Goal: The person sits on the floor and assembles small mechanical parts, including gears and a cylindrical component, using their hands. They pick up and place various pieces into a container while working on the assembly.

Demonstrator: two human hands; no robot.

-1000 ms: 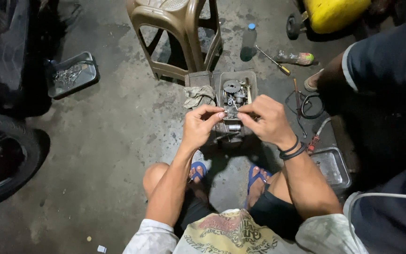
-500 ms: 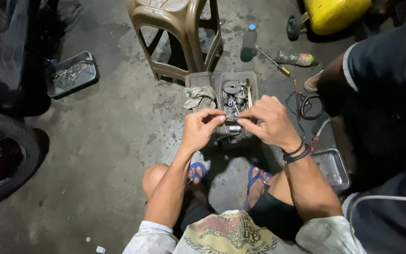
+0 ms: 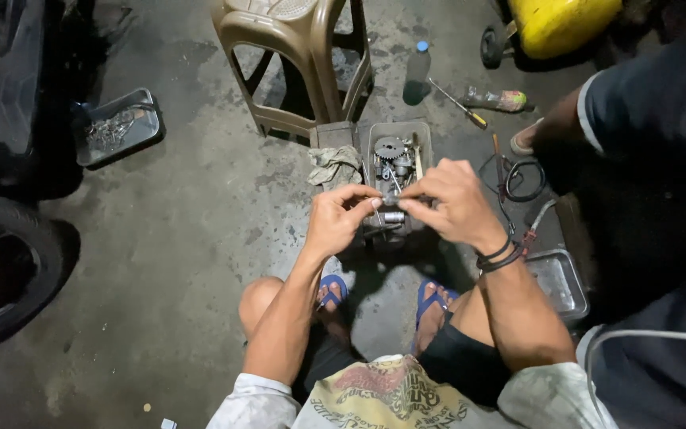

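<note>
Head view, looking down at a squatting person at work on a stained concrete floor. Left hand [image 3: 341,216] and right hand [image 3: 450,200] meet above a small tray of engine parts [image 3: 421,135] — a grey rectangular container holding a toothed gear [image 3: 389,148] and other metal pieces. Both hands pinch a small metal part [image 3: 391,198] between them: the left thumb and forefinger close narrowly on its left end, the right fingertips curl in on its right end. A short metal cylinder [image 3: 394,217] shows just below the pinched part; whether the fingers touch it cannot be told. The part sits directly over the near end of the tray, in front of the person's knees. A dirty rag [image 3: 333,165] lies just left of the tray. Two dark bands [image 3: 499,257] circle the right wrist. Blue sandals [image 3: 333,287] show beneath the forearms.

Surroundings: a tan plastic stool [image 3: 299,59] stands beyond the tray; a screwdriver [image 3: 457,103] and a plastic bottle [image 3: 417,73] lie to its right. A second metal tray [image 3: 117,127] sits far left near a motorcycle tyre [image 3: 9,270] — well apart from the hands. Another metal pan [image 3: 561,282] lies by the right forearm, beside a second person's dark sleeve [image 3: 637,87].
</note>
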